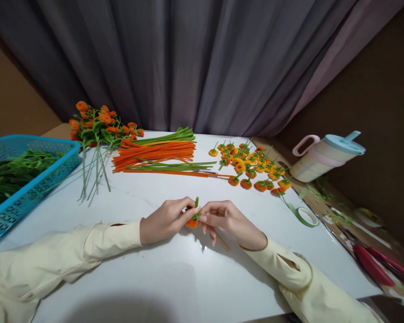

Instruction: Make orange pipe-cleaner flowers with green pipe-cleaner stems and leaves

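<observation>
Basket: far left of the frame, your blue basket (59,146) of perforated plastic holds a heap of green leaves (20,172)
Bunch: upper left, the orange flowers (104,117) have thin stems and leaves, so they look furthest along
Strips: left of centre, straight, fuzzy orange strips (158,154) and green strips (173,137) lie bundled, seemingly unworked
Left fingers: at centre, your left hand (165,220) has thumb and forefinger clamped on the green top of the flower head
Flower head: between your hands, the ribbed, rounded orange flower head (192,223) looks partly made, a green stub pointing up
Right fingers: your right hand (229,220) has thumb and forefinger together on its green right side, the others loosely curled
Loose heads: right of centre, the plush yellow and orange heads (240,167) have green backs; leaves seem left to add
Right edge: a smooth tape roll (303,218), then red-handled pliers (373,264)
</observation>
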